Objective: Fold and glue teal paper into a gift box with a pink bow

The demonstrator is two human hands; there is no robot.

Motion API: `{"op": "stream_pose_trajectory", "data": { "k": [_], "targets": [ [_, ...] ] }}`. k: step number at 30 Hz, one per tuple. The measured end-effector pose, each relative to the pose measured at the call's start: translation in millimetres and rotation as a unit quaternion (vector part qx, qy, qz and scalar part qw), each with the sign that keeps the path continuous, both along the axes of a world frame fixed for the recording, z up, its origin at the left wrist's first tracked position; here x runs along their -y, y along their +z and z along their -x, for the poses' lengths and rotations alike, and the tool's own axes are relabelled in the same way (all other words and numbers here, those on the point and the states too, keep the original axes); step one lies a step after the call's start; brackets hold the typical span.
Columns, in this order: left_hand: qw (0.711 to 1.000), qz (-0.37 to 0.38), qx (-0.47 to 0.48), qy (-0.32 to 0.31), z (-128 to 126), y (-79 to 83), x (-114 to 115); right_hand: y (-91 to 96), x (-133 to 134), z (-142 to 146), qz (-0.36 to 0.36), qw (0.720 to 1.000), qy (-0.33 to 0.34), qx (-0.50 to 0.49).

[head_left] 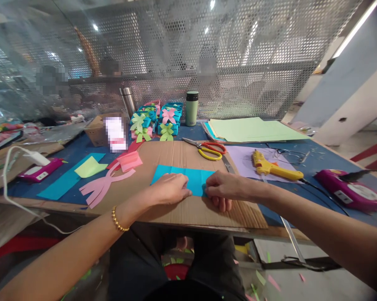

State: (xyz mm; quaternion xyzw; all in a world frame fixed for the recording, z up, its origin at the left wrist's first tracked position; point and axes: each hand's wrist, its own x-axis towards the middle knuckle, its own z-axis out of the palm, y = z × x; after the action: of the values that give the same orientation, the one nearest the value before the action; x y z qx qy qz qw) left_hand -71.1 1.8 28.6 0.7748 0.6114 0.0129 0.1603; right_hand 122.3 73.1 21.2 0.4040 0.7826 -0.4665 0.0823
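Note:
A creased sheet of blue paper [197, 180] lies on the brown cardboard [166, 154] in front of me. My left hand [172, 188] rests over its left part, with the fingers curled together at the near edge. At the sheet's right end, my right hand [219, 188] is closed, thumb and fingers pinching the paper's edge. Just beyond lie scissors [212, 151] with red and yellow handles. A metal blade or ruler [227, 164] lies near my right hand. To the left are pink cut-paper strips [105, 184] and small pink sheets [129, 161].
Paper-flower baskets [168, 121] stand at the back, beside a green tumbler [192, 108] and steel flask [128, 102]. A yellow glue gun [274, 168] lies right on purple paper [241, 161], its cord running to a magenta power strip [351, 190]. Green sheets [254, 129] are stacked behind.

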Motion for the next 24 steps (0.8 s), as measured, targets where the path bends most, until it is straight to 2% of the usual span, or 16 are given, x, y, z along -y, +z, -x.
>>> {"op": "stream_pose_trajectory", "data": {
  "k": [10, 18, 24],
  "targets": [
    [0.999, 0.037, -0.011, -0.009, 19, -1.1, -5, -0.4, 0, 0, -0.01, 1.0, -0.002, 0.003],
    [0.999, 0.048, -0.013, -0.01, 16, 2.9, -4, 1.7, 3, 1, -0.023, 1.0, -0.007, 0.009],
    [0.998, 0.059, -0.012, -0.001, 35, -1.6, -4, 3.3, 3, 1, -0.015, 1.0, -0.004, 0.01]
  ]
}}
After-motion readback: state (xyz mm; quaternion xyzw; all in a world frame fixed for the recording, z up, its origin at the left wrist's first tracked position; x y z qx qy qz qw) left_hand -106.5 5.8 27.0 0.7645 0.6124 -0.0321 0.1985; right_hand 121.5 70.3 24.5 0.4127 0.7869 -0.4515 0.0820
